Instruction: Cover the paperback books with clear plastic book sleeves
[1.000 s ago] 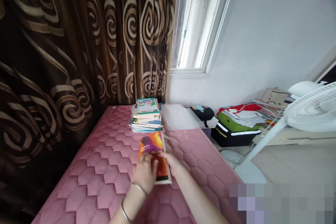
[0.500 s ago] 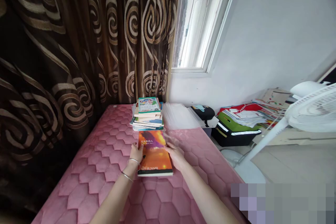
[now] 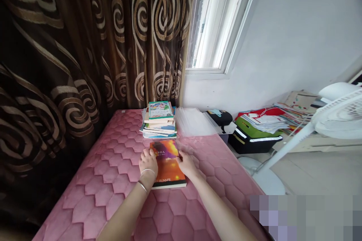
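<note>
A paperback book (image 3: 169, 165) with an orange and purple cover, lettered "Runner" at the bottom, lies flat on the pink quilted mattress (image 3: 175, 214). My left hand (image 3: 148, 162), with two bangles on the wrist, covers part of its left edge, back of the hand up and fingers bent at the cover. At the right edge, my right hand (image 3: 187, 163) grips the book with the thumb on the cover and the other fingers along the side. Just beyond it stands a stack of books (image 3: 160, 126), topped by a green-bordered one with a colourful picture.
Clear plastic sheets (image 3: 195, 122) lie right of the stack. A patterned brown curtain (image 3: 141, 37) hangs on the left. Past the mattress's right edge are a black and green box (image 3: 251, 137) with papers on top and a white fan (image 3: 285, 150).
My left hand has turned more palm-down and shifted slightly up and over the book's left edge. My right hand stays at the right edge. The view has tilted slightly.
</note>
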